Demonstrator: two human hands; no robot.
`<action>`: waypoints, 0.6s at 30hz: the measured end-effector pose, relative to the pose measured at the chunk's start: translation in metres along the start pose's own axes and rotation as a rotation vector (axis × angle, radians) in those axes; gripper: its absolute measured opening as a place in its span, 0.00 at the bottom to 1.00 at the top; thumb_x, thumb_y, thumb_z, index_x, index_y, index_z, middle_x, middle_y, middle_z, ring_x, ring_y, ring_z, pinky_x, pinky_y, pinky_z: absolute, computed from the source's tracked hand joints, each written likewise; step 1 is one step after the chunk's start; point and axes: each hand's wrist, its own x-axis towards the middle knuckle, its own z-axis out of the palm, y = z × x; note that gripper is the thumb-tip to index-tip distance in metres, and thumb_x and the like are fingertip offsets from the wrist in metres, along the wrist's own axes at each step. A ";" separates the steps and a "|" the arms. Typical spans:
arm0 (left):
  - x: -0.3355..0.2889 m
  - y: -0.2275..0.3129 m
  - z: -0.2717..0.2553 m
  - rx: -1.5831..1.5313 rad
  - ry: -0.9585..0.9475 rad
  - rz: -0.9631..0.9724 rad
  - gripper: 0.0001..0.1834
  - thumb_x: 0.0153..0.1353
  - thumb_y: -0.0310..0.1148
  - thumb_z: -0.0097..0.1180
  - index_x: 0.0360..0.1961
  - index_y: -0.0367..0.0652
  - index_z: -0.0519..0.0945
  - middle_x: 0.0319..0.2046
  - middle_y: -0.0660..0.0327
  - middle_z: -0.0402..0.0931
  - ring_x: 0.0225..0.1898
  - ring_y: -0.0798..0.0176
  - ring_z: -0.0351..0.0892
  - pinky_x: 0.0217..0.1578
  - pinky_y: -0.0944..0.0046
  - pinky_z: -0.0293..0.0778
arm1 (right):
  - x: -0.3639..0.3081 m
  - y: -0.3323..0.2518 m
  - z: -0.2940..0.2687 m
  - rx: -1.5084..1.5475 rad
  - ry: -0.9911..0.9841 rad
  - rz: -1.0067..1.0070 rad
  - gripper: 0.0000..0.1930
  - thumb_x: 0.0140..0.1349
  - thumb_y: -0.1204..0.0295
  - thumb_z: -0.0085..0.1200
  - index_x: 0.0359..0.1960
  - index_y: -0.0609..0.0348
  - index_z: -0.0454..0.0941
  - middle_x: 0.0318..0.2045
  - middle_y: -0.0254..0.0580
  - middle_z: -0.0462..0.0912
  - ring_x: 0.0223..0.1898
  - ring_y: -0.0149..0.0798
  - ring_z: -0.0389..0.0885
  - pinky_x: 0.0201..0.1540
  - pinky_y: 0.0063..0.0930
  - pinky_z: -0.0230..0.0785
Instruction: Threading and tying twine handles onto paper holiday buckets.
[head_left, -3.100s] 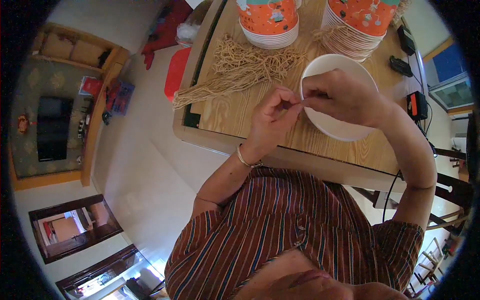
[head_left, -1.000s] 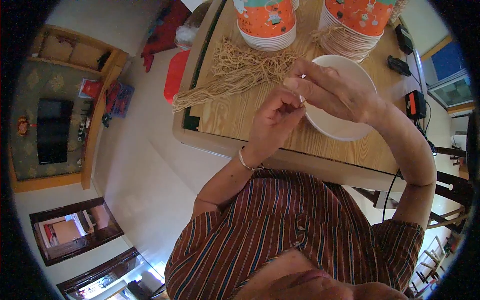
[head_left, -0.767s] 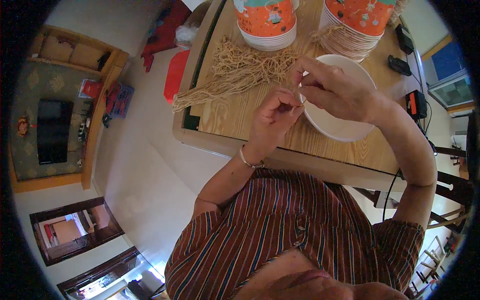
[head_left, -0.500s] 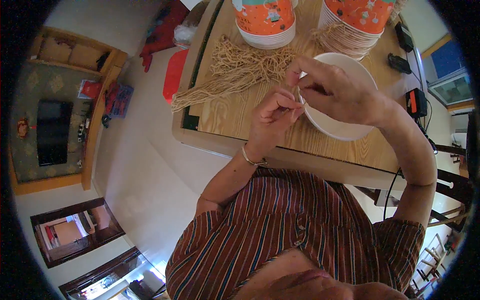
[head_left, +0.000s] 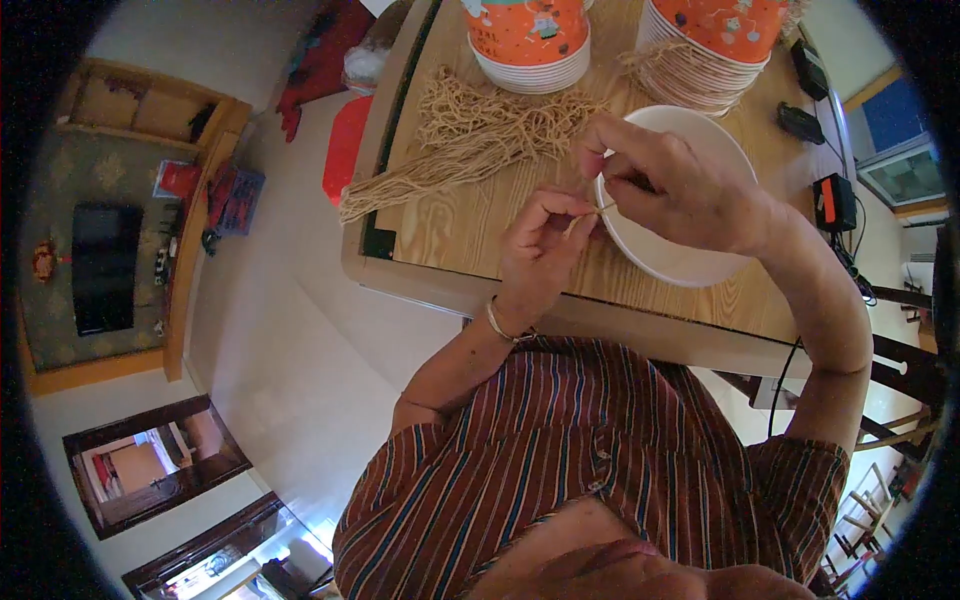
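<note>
My left hand (head_left: 545, 240) pinches the end of a thin tan strand of twine (head_left: 606, 208) between thumb and fingertips. Just to its right, my right hand (head_left: 665, 180) is closed, its fingers curled over the left rim of a white bowl (head_left: 680, 268). The short strand runs between the two hands; what lies inside the right fingers is mostly hidden. Beyond my left hand, a loose bundle of tan twine (head_left: 500, 135) spreads over the wooden table (head_left: 450, 240), crinkled at the far side and straighter toward the left edge.
Two stacks of paper tubs with orange printed sides, a left stack (head_left: 530, 45) and a right stack (head_left: 705, 60), stand at the back. Tan fibres cling to the right one. Black adapters (head_left: 800, 122) and an orange-black box (head_left: 833, 205) with cables line the right edge. A red stool (head_left: 347, 150) stands left.
My left hand has shifted slightly left, away from the right one, and a short length of strand now shows between them. The right hand has barely moved.
</note>
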 end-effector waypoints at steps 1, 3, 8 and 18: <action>0.000 0.000 0.000 -0.012 -0.010 -0.007 0.09 0.62 0.13 0.52 0.41 0.35 0.73 0.41 0.61 0.70 0.41 0.70 0.75 0.45 0.71 0.74 | 0.000 -0.001 -0.001 0.004 -0.015 0.006 0.10 0.58 0.81 0.48 0.41 0.57 0.67 0.19 0.41 0.75 0.22 0.38 0.76 0.27 0.30 0.67; 0.001 0.002 0.002 -0.020 -0.013 -0.002 0.09 0.62 0.13 0.51 0.41 0.36 0.73 0.40 0.61 0.70 0.41 0.70 0.75 0.45 0.71 0.74 | 0.000 -0.006 -0.005 0.010 -0.051 0.034 0.07 0.61 0.77 0.49 0.40 0.59 0.66 0.22 0.45 0.78 0.26 0.43 0.80 0.30 0.34 0.70; 0.000 0.004 0.001 0.122 -0.055 0.071 0.09 0.62 0.14 0.51 0.41 0.36 0.73 0.39 0.62 0.70 0.40 0.71 0.75 0.43 0.71 0.76 | 0.000 -0.010 0.003 0.086 -0.089 0.002 0.07 0.65 0.73 0.49 0.41 0.59 0.65 0.26 0.49 0.80 0.30 0.47 0.83 0.33 0.38 0.72; -0.007 0.002 0.006 -0.173 -0.019 0.013 0.15 0.63 0.15 0.50 0.51 0.35 0.73 0.51 0.60 0.73 0.53 0.67 0.74 0.55 0.67 0.71 | 0.001 -0.025 0.019 -0.152 -0.073 0.003 0.09 0.61 0.77 0.50 0.42 0.57 0.65 0.26 0.47 0.80 0.31 0.54 0.82 0.31 0.41 0.73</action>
